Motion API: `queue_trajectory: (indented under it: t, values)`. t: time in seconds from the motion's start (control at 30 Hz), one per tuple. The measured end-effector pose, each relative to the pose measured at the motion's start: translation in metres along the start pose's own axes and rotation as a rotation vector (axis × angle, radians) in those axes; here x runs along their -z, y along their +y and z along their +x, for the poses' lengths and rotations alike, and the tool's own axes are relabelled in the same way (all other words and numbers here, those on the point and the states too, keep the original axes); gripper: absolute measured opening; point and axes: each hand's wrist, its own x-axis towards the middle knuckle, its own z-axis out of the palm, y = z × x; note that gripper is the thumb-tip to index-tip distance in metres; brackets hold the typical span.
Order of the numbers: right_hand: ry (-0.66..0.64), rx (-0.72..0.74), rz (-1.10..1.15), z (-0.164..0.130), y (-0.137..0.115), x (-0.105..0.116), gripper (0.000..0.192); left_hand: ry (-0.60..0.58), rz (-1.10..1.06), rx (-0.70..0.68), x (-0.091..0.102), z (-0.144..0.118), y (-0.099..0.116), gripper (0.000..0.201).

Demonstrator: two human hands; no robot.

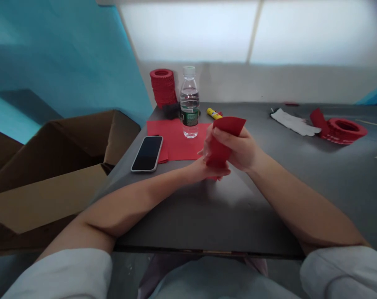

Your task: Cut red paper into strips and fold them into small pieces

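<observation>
A folded red paper piece (222,141) is being gripped by both hands above the middle of the grey table (300,187). The right hand (241,147) is being closed over the paper's upper part, with the thumb lying across its top edge. The left hand (203,168) is being pressed against the paper's lower part, with the fingers pinching it from below. The hands are being held together, touching at the paper.

Behind the hands, a red paper sheet (176,139) is lying flat on the table. A water bottle (189,104) is standing upright on that sheet. A phone (147,153) is lying face up at the sheet's left edge, overlapping its corner. A yellow glue stick (213,113) is lying just right of the bottle. A stack of red paper rings (162,87) is standing at the table's far left corner. Far right, another red ring piece (344,128) is lying beside a white glove (295,122). An open cardboard box (60,166) is sitting left of the table.
</observation>
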Motion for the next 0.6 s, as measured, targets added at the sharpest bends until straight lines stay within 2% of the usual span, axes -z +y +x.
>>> queue_trajectory:
  t: [0.1, 0.23, 0.43, 0.6]
  values:
    - [-0.008, 0.046, 0.029, 0.0018, 0.0031, 0.0002, 0.02, -0.023, -0.097, 0.033, -0.0013, -0.0015, -0.0015, 0.021]
    - [-0.047, 0.081, 0.05, 0.002, 0.0044, -0.0015, 0.022, -0.047, -0.067, 0.059, -0.0042, -0.0038, -0.0012, 0.022]
    - [-0.085, 0.071, 0.013, -0.0006, 0.0022, -0.0022, 0.027, -0.007, -0.096, 0.051, -0.0087, -0.0043, -0.0009, 0.022]
    - [-0.052, 0.051, 0.035, 0.0002, 0.0077, -0.0039, 0.031, -0.016, -0.18, 0.01, -0.0091, -0.0049, -0.0057, 0.023]
